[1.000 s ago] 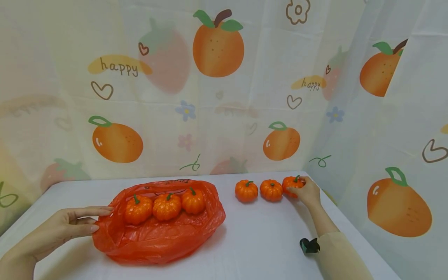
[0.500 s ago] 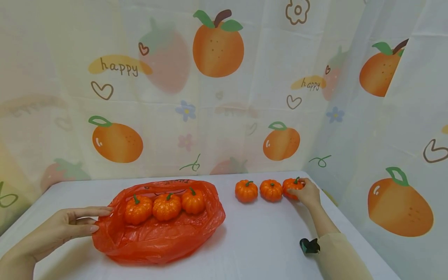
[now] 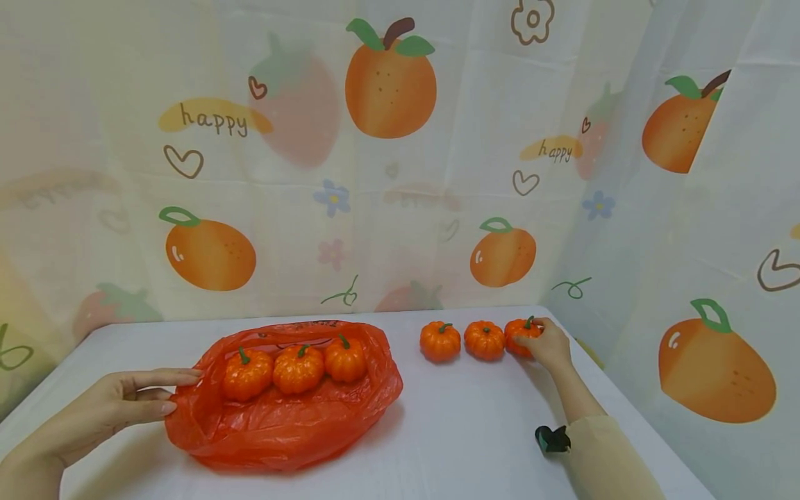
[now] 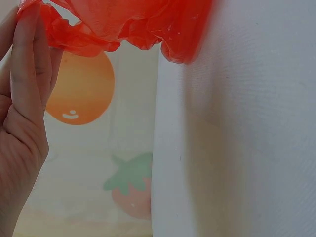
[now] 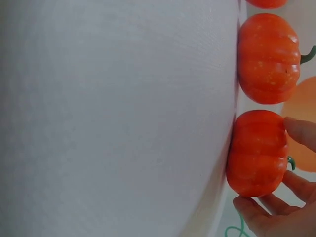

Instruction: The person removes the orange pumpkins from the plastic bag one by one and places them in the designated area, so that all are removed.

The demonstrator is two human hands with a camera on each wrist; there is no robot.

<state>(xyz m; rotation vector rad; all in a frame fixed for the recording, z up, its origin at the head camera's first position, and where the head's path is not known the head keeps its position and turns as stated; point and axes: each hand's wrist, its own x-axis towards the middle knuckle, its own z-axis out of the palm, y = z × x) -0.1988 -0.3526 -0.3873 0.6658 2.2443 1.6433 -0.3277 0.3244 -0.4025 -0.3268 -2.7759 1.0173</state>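
Red bag (image 3: 281, 437) on white table (image 3: 456, 430), three pumpkins (image 3: 298, 370) inside it, left hand (image 3: 119, 403) pinching its left rim, three more pumpkins (image 3: 484, 342) right of it, right hand (image 3: 551, 344) gripping the farthest pumpkin (image 5: 257, 153).

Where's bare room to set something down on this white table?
Widest free patch: in front of the row of three ribbed orange pumpkins, between the crinkled red plastic bag and the beige right sleeve. Crowded: the row, its rightmost pumpkin in the right hand, and the bag's left side, pinched by the left hand.
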